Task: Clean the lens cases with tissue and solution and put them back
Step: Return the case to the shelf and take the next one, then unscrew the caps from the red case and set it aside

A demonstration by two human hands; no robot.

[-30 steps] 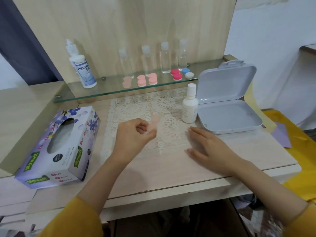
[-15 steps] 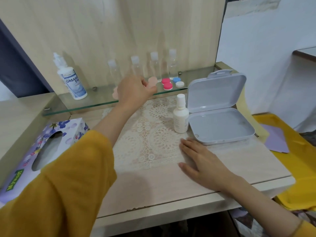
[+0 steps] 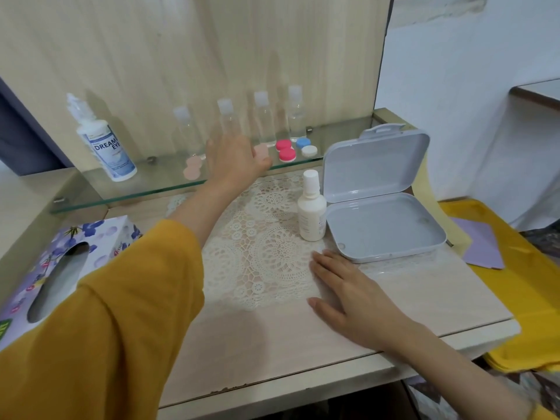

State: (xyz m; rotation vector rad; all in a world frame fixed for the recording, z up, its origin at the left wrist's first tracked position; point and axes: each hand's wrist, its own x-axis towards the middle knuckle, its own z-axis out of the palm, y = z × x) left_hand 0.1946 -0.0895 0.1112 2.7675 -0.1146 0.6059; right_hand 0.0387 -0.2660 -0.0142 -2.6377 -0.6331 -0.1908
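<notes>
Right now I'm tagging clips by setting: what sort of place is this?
Probably a home vanity corner used for contact-lens care: a glass shelf holds lens cases and a solution bottle, with a tissue box nearby.

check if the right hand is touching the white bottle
Apart. Head view: a strip of lace mat shows between the white bottle and the fingertips of the right hand.

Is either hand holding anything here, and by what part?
Right hand rests flat, holding nothing. Left hand is by the pale pink lens case; grip cannot be told.
</notes>
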